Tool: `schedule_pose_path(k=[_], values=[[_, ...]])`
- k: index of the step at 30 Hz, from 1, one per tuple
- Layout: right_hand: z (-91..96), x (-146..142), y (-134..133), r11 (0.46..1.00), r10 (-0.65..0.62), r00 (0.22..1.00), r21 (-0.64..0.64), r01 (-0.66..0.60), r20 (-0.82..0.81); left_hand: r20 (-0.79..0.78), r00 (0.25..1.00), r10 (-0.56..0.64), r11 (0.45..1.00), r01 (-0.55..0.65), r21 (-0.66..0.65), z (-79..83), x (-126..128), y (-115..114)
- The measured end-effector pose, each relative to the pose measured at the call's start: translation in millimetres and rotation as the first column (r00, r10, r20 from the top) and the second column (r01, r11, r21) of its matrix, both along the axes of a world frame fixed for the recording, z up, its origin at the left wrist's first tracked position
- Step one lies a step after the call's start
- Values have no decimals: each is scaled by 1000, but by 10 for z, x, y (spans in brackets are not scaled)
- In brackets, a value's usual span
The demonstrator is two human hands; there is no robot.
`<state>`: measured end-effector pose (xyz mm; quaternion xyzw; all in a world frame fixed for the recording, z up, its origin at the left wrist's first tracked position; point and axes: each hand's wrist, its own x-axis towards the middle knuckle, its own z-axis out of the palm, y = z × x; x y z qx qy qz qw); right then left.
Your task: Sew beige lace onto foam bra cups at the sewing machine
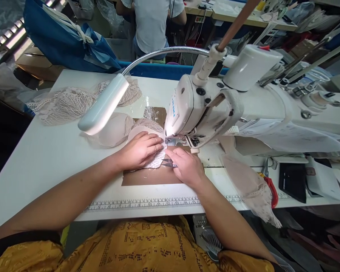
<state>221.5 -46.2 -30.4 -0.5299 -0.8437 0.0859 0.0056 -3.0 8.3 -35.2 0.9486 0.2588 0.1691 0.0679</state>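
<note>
My left hand (140, 150) lies flat, fingers together and stretched out, on a pale lace cup piece (156, 162) at the needle of a white sewing machine (184, 102). The lace edge runs up to the presser foot. Just right of the needle, my right hand (188, 166) is curled round a pair of thread snips (167, 163), whose dark blades point left over the brown sheet (153, 177). Its index fingertip is at the fabric's right edge. The snips' handle is mostly hidden in the palm.
A lamp (104, 105) on a bent metal neck hangs over the left side. More lace pieces (70, 104) lie behind it. Along the front edge runs a ruler strip (147, 204). Red-handled scissors (271, 190) and a draped lace piece (248, 185) lie right. A person (152, 26) sits beyond.
</note>
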Motion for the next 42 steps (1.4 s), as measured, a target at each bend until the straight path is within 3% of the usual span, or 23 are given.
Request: schedule_pose_path(k=[8,27,31,37,39,42], values=[[24,-13,-23,997,70,998,-19,-70,-5,-59,985,-161,985,156,-76,-12,5,15],[0,-54,37,998,-62,998,10,62,18,-53,998,37,999,-36,16,-33,70,-50],[-6,-44,40,996,-81,994,26,83,-68,-55,994,97,995,-97,10,-33,27,-50],[-73,33,27,992,-70,951,77,97,-300,-177,893,415,896,-435,-93,137,17,-34],[-107,78,34,992,-50,897,84,96,-438,-214,890,402,888,-436,-146,229,5,-100],[-142,118,45,992,-30,802,83,100,-597,-187,957,223,923,-269,-276,330,-19,-346]])
